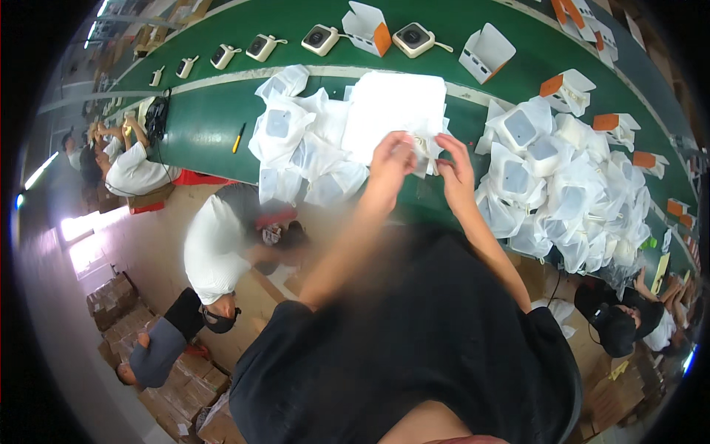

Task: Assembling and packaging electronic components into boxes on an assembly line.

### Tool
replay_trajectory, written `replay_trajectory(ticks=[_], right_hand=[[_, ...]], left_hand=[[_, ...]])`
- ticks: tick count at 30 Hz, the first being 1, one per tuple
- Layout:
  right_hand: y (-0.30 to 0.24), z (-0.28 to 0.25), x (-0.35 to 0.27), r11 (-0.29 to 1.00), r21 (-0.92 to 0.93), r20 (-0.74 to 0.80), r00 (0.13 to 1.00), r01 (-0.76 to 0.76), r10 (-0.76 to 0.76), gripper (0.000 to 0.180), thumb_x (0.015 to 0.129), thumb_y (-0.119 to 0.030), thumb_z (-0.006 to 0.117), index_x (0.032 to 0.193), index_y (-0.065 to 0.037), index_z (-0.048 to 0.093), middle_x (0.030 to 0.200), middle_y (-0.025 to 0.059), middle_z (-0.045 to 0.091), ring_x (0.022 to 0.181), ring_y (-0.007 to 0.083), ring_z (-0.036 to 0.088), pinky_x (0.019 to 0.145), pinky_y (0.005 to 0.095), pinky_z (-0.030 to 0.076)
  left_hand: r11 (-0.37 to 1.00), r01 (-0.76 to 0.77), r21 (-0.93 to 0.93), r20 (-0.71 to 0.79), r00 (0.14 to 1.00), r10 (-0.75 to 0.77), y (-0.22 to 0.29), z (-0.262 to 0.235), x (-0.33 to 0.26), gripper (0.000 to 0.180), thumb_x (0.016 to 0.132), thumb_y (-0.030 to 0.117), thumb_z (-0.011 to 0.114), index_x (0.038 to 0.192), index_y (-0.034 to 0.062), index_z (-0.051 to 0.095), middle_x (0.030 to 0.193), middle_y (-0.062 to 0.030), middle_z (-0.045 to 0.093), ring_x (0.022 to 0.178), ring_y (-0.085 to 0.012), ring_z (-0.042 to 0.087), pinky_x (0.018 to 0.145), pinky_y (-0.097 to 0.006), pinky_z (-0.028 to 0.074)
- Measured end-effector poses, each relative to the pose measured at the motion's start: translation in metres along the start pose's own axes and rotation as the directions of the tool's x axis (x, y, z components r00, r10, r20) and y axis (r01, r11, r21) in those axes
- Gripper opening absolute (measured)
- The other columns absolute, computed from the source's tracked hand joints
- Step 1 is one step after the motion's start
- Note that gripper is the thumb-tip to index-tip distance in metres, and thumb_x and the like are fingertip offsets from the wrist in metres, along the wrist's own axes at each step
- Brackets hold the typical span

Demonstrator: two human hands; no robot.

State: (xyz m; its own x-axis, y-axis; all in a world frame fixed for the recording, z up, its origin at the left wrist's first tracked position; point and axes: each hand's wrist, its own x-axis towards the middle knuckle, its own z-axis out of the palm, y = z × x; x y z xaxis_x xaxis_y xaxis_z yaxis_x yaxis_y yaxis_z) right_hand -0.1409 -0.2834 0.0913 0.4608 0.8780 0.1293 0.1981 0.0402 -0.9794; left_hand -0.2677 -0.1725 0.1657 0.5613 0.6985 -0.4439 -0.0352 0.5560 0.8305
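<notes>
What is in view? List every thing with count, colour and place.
Bagged devices, right heap: many, white in clear bags, right of the hands.
Bagged devices, left heap: several, white, left of the hands.
White sheet stack: one, white, beyond the hands.
Small bag: one, clear, between both hands.
Unbagged devices: about seven, cream, along the far belt.
Open cartons: several, white and orange, far belt and right edge.
Pen: one, yellow, left on the green belt.
Co-workers: several, around the edges.
Cardboard boxes: many, brown, floor.
Left hand: fingers on the bag.
Right hand: fingers on the bag.
</notes>
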Motion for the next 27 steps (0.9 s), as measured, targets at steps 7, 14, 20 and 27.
replay_trajectory(ticks=[7, 14, 20, 27], right_hand=[[-0.009, -0.016, 0.001, 0.951, -0.281, 0.022, 0.99, -0.128, 0.139, 0.075, 0.075, -0.006, 0.074, 0.144, -0.007, 0.047, 0.137, 0.0193, 0.053, 0.125, 0.0396, 0.055, 0.103, 0.044, 0.047], [-0.043, -0.11, 0.075, 0.903, -0.404, -0.266, 0.963, -0.147, 0.038, 0.07, 0.08, -0.01, 0.079, 0.143, -0.008, 0.049, 0.133, 0.0161, 0.063, 0.117, 0.0263, 0.064, 0.099, 0.037, 0.05], [0.001, -0.135, 0.179, 0.884, -0.419, -0.37, 0.851, 0.206, -0.373, 0.058, 0.085, -0.009, 0.076, 0.138, -0.007, 0.053, 0.131, 0.0158, 0.058, 0.121, 0.0287, 0.059, 0.101, 0.0368, 0.047], [0.024, -0.169, 0.189, 0.466, -0.882, -0.135, 0.986, -0.075, -0.097, 0.059, 0.08, -0.005, 0.07, 0.137, -0.016, 0.056, 0.133, 0.0121, 0.056, 0.119, 0.036, 0.056, 0.099, 0.0411, 0.047]], left_hand=[[0.956, -0.016, 0.291, 0.282, 0.957, -0.07, -0.025, 0.031, -0.01, 0.011, 0.101, 0.012, 0.058, 0.105, 0.003, 0.063, 0.087, 0.0018, 0.059, 0.085, -0.0094, 0.058, 0.079, -0.027, 0.047], [0.951, -0.191, 0.243, 0.183, 0.972, 0.148, 0.017, 0.068, 0.097, 0.014, 0.096, 0.009, 0.06, 0.099, -0.001, 0.069, 0.091, -0.0036, 0.068, 0.072, -0.0106, 0.059, 0.066, -0.026, 0.047], [0.515, -0.542, 0.664, -0.021, 0.675, 0.737, -0.015, 0.122, 0.274, 0.023, 0.084, 0.021, 0.074, 0.094, -0.0002, 0.071, 0.088, -0.0169, 0.07, 0.085, -0.0351, 0.068, 0.079, -0.043, 0.053], [0.739, -0.391, 0.549, 0.144, 0.915, 0.378, -0.029, 0.146, 0.303, 0.014, 0.084, 0.012, 0.07, 0.09, -0.0006, 0.072, 0.087, -0.0192, 0.071, 0.074, -0.0365, 0.069, 0.073, -0.044, 0.054]])
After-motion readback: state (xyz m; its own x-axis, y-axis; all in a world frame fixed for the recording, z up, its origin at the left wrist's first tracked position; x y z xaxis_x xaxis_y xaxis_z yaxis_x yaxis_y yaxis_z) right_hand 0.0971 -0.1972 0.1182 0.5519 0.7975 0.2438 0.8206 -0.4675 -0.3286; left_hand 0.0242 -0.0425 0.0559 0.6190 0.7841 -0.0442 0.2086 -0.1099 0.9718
